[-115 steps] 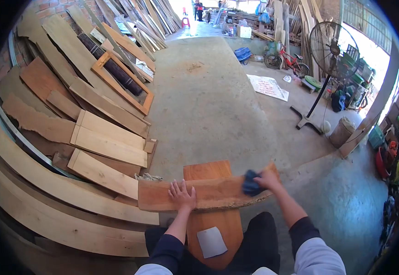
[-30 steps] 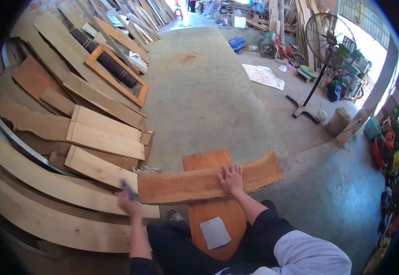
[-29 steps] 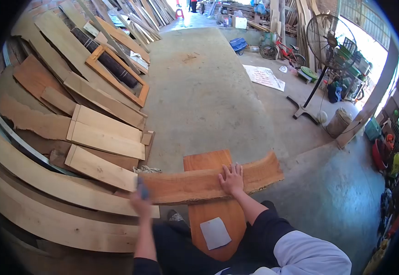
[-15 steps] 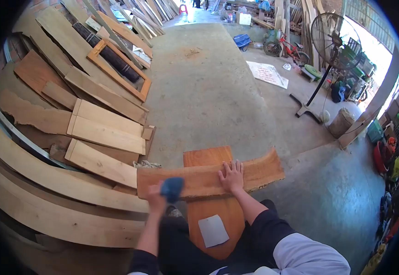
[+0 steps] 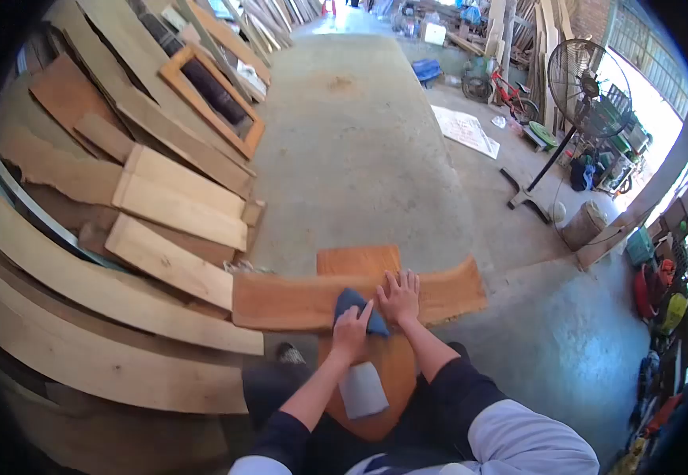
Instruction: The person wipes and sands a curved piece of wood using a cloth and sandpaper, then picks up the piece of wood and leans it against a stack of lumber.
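Note:
A long wooden board (image 5: 280, 303) with a wavy edge lies crosswise over a narrow reddish-brown wooden bench (image 5: 358, 260). My left hand (image 5: 350, 332) presses a dark blue-grey sheet (image 5: 349, 301), which looks like sandpaper, onto the board's near-middle part. The fingers lie over the sheet and hide some of it. Just to the right, my right hand (image 5: 399, 298) rests flat on the board with its fingers spread. A light grey piece of paper (image 5: 364, 391) lies on the bench's near end, below my left wrist.
Several planks (image 5: 178, 202) and a wooden frame (image 5: 213, 99) lie along the left. A concrete floor (image 5: 344, 158) stretches ahead. To the right stand a pedestal fan (image 5: 589, 83), a red bicycle (image 5: 510, 95) and a wood stump (image 5: 583, 226). A white sign (image 5: 465, 131) lies on the floor.
My left hand has moved right along the board with the blue-grey sheet, from near its left end to beside my right hand. My right hand stays on the board.

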A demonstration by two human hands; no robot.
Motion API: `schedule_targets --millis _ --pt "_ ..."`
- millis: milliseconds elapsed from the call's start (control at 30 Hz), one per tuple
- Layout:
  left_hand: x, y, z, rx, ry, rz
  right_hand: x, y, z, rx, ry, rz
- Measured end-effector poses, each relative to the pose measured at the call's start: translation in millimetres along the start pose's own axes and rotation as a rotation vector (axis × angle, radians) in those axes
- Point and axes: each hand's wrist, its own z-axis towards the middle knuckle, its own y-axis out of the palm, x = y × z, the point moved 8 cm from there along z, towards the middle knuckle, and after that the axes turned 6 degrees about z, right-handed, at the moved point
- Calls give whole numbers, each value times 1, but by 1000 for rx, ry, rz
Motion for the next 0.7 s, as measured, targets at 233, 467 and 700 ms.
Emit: schedule_targets --millis 233,467,700 --pt "-137 -85 -25 229 -99 301 -4 -4 2 21 -2 -1" --pt "-311 -152 -82 270 -802 307 -2 -3 1 32 15 7" --pt "-120 -34 37 134 -402 244 -5 3 2 20 -15 -28"
